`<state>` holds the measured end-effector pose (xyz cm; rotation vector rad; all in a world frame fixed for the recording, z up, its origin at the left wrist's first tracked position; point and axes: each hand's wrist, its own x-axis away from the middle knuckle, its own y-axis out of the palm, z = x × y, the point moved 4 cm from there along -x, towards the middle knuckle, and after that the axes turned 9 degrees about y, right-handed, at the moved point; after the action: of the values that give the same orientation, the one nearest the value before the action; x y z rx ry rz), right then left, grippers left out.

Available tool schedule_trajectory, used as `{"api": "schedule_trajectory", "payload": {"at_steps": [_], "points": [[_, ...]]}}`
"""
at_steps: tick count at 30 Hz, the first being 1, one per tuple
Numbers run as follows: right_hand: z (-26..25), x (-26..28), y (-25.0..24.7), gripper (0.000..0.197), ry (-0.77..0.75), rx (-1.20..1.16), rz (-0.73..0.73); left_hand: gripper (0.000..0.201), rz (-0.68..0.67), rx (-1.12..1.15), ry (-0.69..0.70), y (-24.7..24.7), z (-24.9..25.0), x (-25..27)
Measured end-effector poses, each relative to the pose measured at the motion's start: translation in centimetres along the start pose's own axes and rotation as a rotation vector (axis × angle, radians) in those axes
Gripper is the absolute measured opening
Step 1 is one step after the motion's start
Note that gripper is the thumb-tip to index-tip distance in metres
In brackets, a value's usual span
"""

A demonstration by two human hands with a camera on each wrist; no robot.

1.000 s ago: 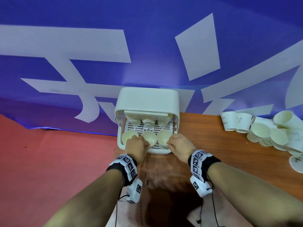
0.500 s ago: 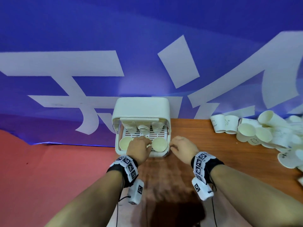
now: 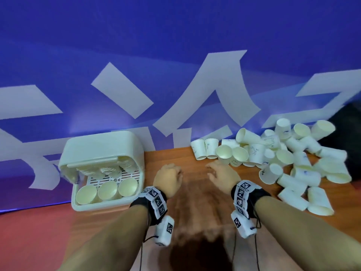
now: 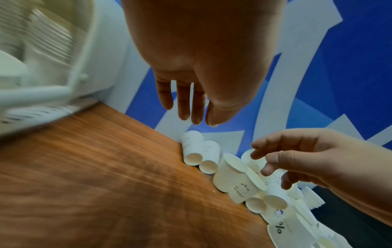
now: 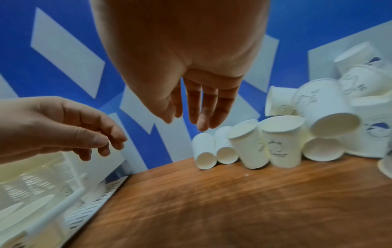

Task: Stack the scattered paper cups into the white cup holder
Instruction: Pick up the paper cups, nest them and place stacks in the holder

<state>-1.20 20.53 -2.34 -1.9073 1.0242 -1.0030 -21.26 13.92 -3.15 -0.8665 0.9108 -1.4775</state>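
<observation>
The white cup holder (image 3: 101,147) stands at the left on the wooden table, its lid raised, with three cup stacks (image 3: 108,190) in its front row and more behind. A heap of scattered paper cups (image 3: 283,159) lies at the right against the blue banner. My left hand (image 3: 169,176) hovers just right of the holder, fingers loosely curled, holding nothing. My right hand (image 3: 219,172) hovers near the heap's left end, fingers spread and empty. In the left wrist view the left fingers (image 4: 184,104) hang relaxed above the table; the right fingers (image 5: 200,110) do the same above two upside-down cups (image 5: 204,152).
Bare wooden table (image 3: 195,202) lies between the holder and the heap. The blue banner (image 3: 175,55) rises right behind both. The red surface (image 3: 29,231) borders the table at the left. A dark object (image 3: 349,130) sits behind the heap's far right.
Both hands have left the holder's front cups and moved right towards the heap. The head view has swung right, so the holder now sits at the left.
</observation>
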Motion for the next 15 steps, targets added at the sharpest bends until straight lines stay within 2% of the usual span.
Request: {"api": "schedule_trajectory", "payload": {"at_steps": [8, 15], "points": [[11.4, -2.6, -4.2, 0.039, 0.095, -0.004, -0.025, 0.024, -0.026, 0.157, 0.05, 6.2, 7.5, -8.5], [16.1, -4.6, -3.9, 0.046, 0.108, 0.054, -0.133, 0.042, -0.185, 0.177, 0.054, 10.5, 10.4, -12.8]]}}
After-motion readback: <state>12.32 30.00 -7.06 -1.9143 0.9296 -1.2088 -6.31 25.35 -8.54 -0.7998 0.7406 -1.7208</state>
